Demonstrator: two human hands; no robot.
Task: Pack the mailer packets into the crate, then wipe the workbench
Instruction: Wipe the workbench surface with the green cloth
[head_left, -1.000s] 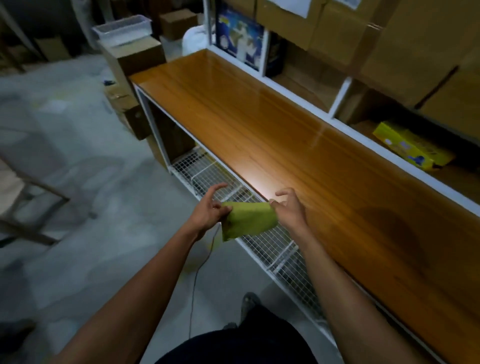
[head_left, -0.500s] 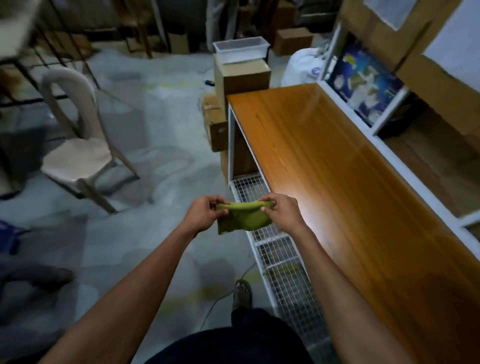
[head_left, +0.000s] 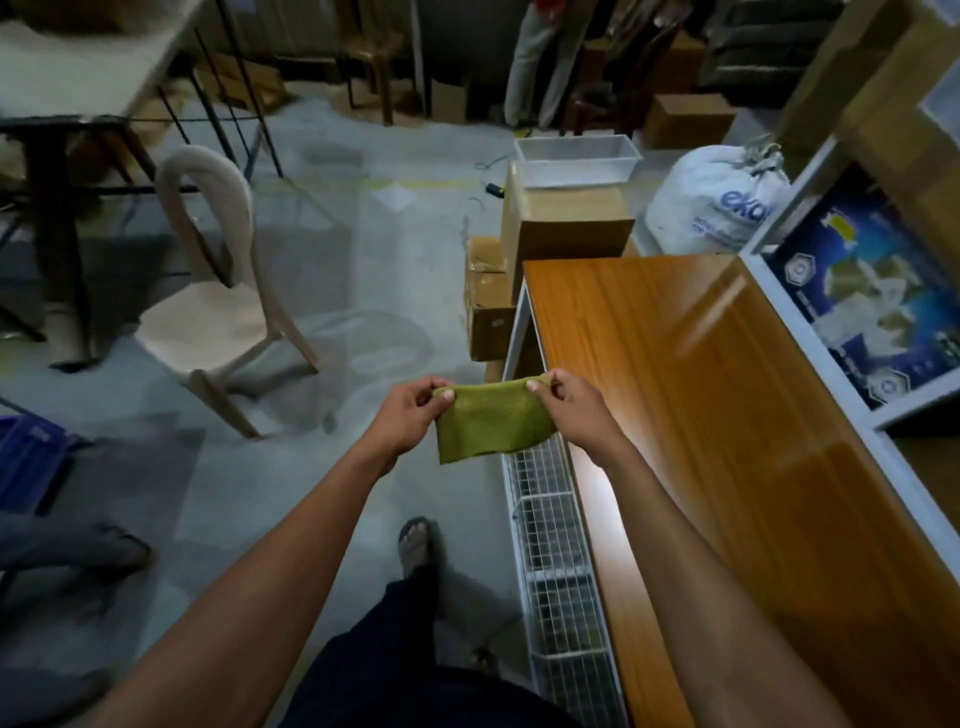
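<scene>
I judge I'm at the wiping step; my left hand (head_left: 410, 415) and right hand (head_left: 569, 410) pinch the green cloth (head_left: 491, 421) by its top corners, just off the bench (head_left: 727, 415) edge; next, lay it flat on the wood and sweep; no packets or crate visible.

The workbench (head_left: 727, 441) runs off the bottom edge. The blue crate (head_left: 26, 462) is cut off at the left. A standing person (head_left: 540, 62) shows only legs.

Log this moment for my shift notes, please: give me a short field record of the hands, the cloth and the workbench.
left hand: pinches the cloth's upper left corner
right hand: pinches the upper right corner
green cloth: held stretched between both hands, hanging in the air, not touching the bench
workbench: glossy wooden top, to the person's right
mailer packets: none in view
wiping: not yet begun
</scene>
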